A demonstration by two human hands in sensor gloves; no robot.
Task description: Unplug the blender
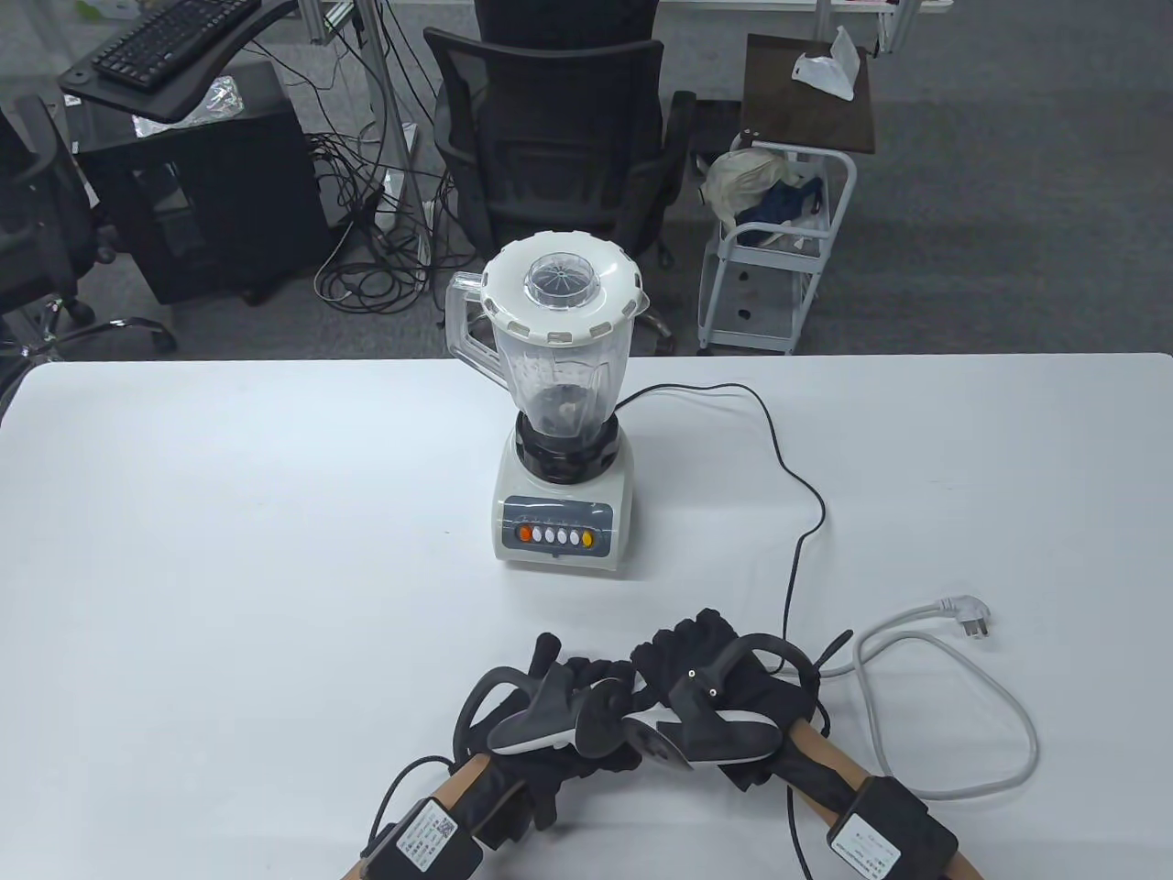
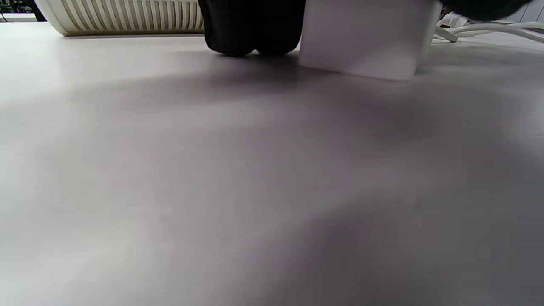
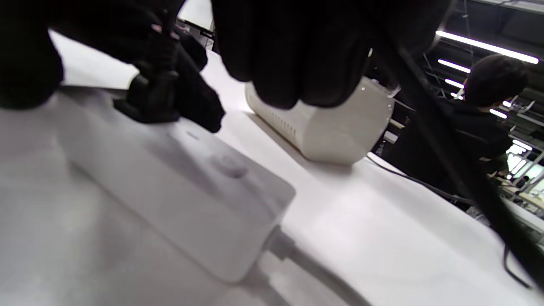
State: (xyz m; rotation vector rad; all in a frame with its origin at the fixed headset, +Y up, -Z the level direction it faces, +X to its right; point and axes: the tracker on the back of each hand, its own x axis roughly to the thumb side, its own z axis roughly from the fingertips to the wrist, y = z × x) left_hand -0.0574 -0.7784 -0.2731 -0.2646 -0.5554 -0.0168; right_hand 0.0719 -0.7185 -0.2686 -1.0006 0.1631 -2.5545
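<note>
While the blender (image 1: 561,431) stands upright near the middle of the table (image 1: 229,568), its black cord (image 1: 788,495) runs from behind the base, curves to the right and comes down toward the two hands at the near edge; that is likely why both hands work so close together there. Beneath them lies a white power strip (image 3: 178,191), seen flat on the table in the right wrist view, with a black plug (image 3: 153,100) seated at its far end; the left hand (image 1: 550,706) seems set on the strip to hold it down, its fingers (image 2: 250,29) resting on the table just beside the strip's white end, though whether that grip is clamped on the strip or only laid against it I cannot tell. The right hand (image 1: 724,687) reaches over the strip toward the plug; dark gloved fingers (image 3: 174,85) crowd round the plug, but the view is too blurred to say whose they are or whether its grip has closed. The strip's own white cable (image 1: 962,715) loops off to the right, its plug (image 1: 967,619) lying free on the table; that loop and the black cord lie near the right wrist and could snag a pull. Beyond the table stand an office chair (image 1: 550,137) and a white cart (image 1: 779,266), well apart.
</note>
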